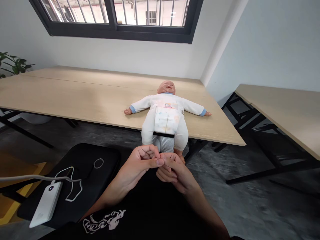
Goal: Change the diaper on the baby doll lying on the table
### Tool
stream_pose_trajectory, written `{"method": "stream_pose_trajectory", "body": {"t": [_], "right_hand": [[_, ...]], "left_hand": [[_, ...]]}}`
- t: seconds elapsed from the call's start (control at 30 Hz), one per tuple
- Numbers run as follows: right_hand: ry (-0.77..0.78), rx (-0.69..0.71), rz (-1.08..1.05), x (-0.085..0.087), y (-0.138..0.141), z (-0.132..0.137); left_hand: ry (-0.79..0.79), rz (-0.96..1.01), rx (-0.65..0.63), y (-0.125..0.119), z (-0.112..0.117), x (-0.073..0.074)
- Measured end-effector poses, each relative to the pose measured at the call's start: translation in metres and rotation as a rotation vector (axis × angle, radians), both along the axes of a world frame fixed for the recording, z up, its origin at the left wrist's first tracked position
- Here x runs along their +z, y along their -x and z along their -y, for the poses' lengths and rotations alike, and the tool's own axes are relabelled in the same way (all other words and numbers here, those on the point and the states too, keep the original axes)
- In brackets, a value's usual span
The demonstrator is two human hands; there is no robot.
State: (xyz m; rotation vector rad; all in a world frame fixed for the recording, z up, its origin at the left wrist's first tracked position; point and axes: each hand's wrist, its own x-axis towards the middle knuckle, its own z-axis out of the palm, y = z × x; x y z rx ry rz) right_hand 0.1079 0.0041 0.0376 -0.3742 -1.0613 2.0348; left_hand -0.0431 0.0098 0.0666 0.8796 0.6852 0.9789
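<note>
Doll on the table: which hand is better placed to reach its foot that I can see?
Probably the right hand: it sits just below the doll's visible foot. The left hand lies farther away, below the doll's other leg.

Ahead of you, long pale wood-grain table (75, 96), running left to right along far wall. Baby doll (166, 113) on its back at table's near edge, white suit, arms spread, legs past edge. Second pale table (280, 113) off to your right, apart from first. Mottled grey concrete floor (225, 200) under both. Near left, black padded case (82, 166); on it, white power bank (46, 203), white cable (72, 190), small ring (98, 163).
</note>
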Motion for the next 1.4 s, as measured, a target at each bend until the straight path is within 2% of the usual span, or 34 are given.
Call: {"method": "stream_pose_trajectory", "body": {"t": [0.23, 0.43, 0.7, 0.87, 1.0, 1.07, 1.1, 1.13, 1.2, 1.27, 1.33, 1.4], "right_hand": [[0.012, 0.037, -0.049, 0.002, 0.0, 0.001], [0.045, 0.01, 0.008, 0.003, 0.0, 0.001], [0.025, 0.0, 0.023, 0.004, -0.001, 0.002], [-0.004, -0.002, -0.011, 0.002, 0.001, 0.001], [-0.059, -0.036, 0.092, 0.01, -0.012, -0.002], [-0.133, -0.192, 0.211, 0.018, -0.029, -0.01], [-0.183, -0.334, 0.275, 0.022, -0.039, -0.018], [-0.233, -0.514, 0.336, 0.025, -0.05, -0.029], [-0.324, -0.889, 0.416, 0.027, -0.072, -0.06], [-0.325, -1.167, 0.445, 0.023, -0.09, -0.099], [-0.245, -1.276, 0.457, 0.015, -0.101, -0.139], [-0.138, -1.239, 0.465, 0.006, -0.103, -0.171]], "left_hand": [[-0.004, 0.025, -0.012, 0.0, 0.001, 0.0], [0.004, 0.029, -0.016, 0.0, 0.002, 0.0], [-0.045, 0.0, -0.023, 0.002, 0.002, -0.001], [-0.128, -0.074, 0.023, -0.001, 0.005, 0.002], [-0.142, -0.069, 0.005, 0.0, 0.001, 0.001], [-0.163, -0.029, 0.006, 0.005, -0.014, 0.0], [-0.195, -0.024, 0.037, 0.008, -0.026, -0.002], [-0.253, -0.046, 0.109, 0.011, -0.042, -0.003], [-0.345, -0.135, 0.344, 0.017, -0.081, -0.008], [-0.284, -0.158, 0.508, 0.02, -0.125, -0.013], [-0.097, -0.117, 0.496, 0.018, -0.167, -0.018], [0.051, -0.077, 0.491, 0.012, -0.199, -0.022]]}}
